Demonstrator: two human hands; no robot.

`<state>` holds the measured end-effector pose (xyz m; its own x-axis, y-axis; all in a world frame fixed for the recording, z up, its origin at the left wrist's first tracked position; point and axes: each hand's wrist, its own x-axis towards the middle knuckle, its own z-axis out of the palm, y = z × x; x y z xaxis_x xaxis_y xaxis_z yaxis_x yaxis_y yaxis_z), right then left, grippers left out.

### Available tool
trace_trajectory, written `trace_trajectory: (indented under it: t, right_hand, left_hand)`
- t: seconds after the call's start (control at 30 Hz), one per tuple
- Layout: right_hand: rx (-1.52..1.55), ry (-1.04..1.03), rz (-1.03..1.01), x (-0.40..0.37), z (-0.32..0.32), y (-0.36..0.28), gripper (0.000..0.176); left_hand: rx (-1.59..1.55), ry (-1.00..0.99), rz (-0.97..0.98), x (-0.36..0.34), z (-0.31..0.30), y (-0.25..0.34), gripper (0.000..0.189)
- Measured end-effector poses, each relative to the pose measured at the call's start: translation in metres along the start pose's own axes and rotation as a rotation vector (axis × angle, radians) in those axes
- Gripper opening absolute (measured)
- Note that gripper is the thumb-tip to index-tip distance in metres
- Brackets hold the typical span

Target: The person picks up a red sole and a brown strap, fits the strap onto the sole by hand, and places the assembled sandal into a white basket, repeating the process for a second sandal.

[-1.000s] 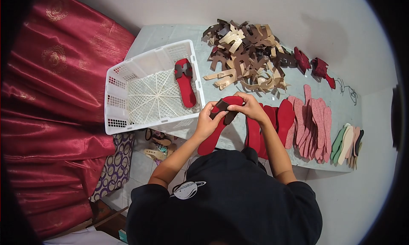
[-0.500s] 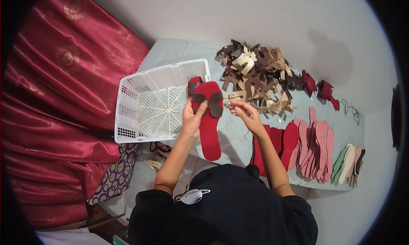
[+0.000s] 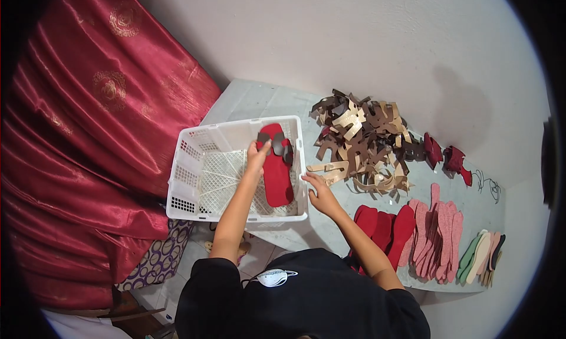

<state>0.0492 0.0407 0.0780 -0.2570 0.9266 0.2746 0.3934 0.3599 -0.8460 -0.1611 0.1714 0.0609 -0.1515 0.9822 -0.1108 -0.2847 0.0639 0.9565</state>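
Note:
My left hand (image 3: 257, 156) grips a red sole with a dark brown strap (image 3: 277, 174), holding it over the right part of the white plastic basket (image 3: 236, 124). Whether the sole touches the basket's floor is hard to tell. Near the basket's right wall is my right hand (image 3: 320, 191), its fingers apart and nothing seen in them. A beige strap piece (image 3: 332, 171) lies on the table just beyond that hand.
A heap of brown and gold strap pieces (image 3: 368, 141) lies on the grey table (image 3: 259, 94). Red soles (image 3: 402, 236), pink soles (image 3: 451, 239) and green and cream soles (image 3: 474, 257) line the near right side. Dark red pieces (image 3: 454, 160) sit at the back right. A red curtain (image 3: 106, 132) hangs at left.
My left hand has moved the strapped red sole from the basket's right edge to over its inside. My right hand has come away from the sole to the basket's right wall. The camera view has shifted.

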Motion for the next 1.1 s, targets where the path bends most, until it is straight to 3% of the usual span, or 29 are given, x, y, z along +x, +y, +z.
trace_trajectory:
  t: [0.1,0.17,0.27,0.6,0.77,0.9,1.0,1.1]
  right_hand:
    - [-0.018,-0.05,0.038,-0.001,0.012,0.012,0.047]
    - [-0.234,-0.079,0.093,-0.003,0.018,0.011,0.049]
    - [-0.207,-0.094,0.123,-0.003,0.025,0.01,0.05]
    - [-0.328,-0.116,0.161,-0.001,0.031,-0.002,0.052]
    - [-0.32,-0.118,0.175,-0.002,0.038,-0.003,0.051]
    - [-0.329,-0.126,0.174,-0.004,0.041,-0.005,0.052]
    - [-0.355,-0.116,0.169,-0.005,0.042,-0.004,0.05]
    - [-0.346,-0.107,0.169,-0.006,0.043,-0.004,0.05]
  left_hand:
    - [0.166,0.021,-0.067,0.009,-0.004,-0.035,0.025]
    - [0.184,0.049,-0.054,0.019,-0.007,-0.061,0.025]
    - [0.171,0.089,-0.022,0.033,-0.011,-0.093,0.028]
    - [0.249,0.141,-0.147,0.052,-0.008,-0.124,0.028]
    - [0.467,0.277,-0.044,0.061,-0.013,-0.154,0.027]
    - [0.588,0.284,-0.022,0.048,-0.001,-0.133,0.029]
    - [0.543,0.269,-0.037,0.046,-0.001,-0.134,0.041]
    - [0.639,0.3,0.102,0.042,0.001,-0.134,0.042]
